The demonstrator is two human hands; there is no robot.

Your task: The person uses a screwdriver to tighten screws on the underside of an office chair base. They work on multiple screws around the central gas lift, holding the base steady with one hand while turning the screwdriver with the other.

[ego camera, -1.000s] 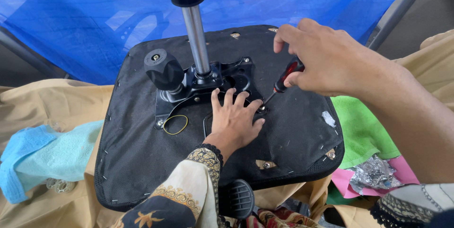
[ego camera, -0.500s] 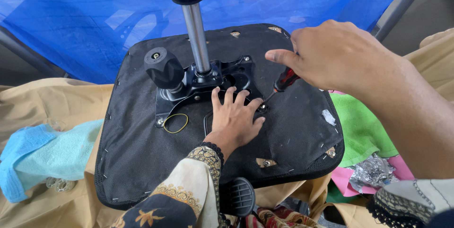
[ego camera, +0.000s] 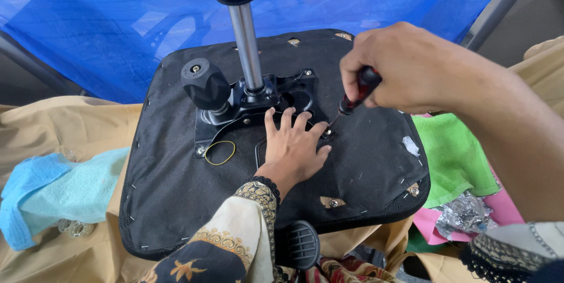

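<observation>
black fabric chair-seat underside [ego camera: 176, 201]: left hand [ego camera: 291, 151] lies spread flat on it; right hand [ego camera: 405, 66] pinches a red-and-black screwdriver [ego camera: 357, 92] at a screw [ego camera: 327, 132].

Single head-worn view, looking steeply down, close range

I see no labels, signs or screens; only 1 crumpled silver foil wrapper [ego camera: 464, 215] lies on pink cloth [ego camera: 505, 209] by my right arm.
</observation>
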